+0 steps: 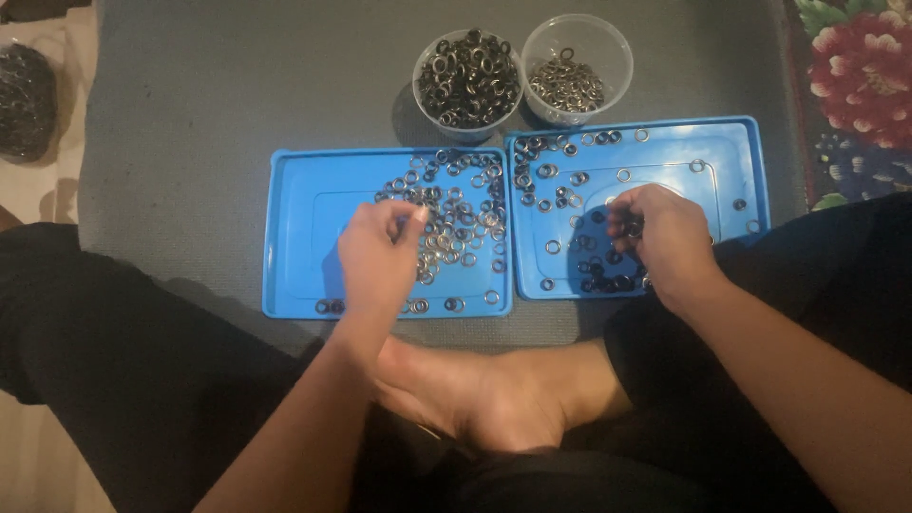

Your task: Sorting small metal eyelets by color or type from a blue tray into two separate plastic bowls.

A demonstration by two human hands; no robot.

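Two blue trays lie side by side on a grey mat, a left tray (294,237) and a right tray (731,161), both strewn with several small metal rings. My left hand (378,255) hovers over the left tray, fingertips pinched at the edge of the ring pile (456,214). My right hand (665,237) rests over the right tray, fingers curled on a dark ring (632,228) among scattered rings. Whether the left fingers hold a ring is hidden.
Two clear plastic cups stand behind the trays: one (467,81) heaped with dark rings, the other (575,71) partly filled with smaller rings. A dark bag (24,100) lies far left. My crossed legs and bare foot (494,399) sit in front of the trays. Floral cloth (860,76) at right.
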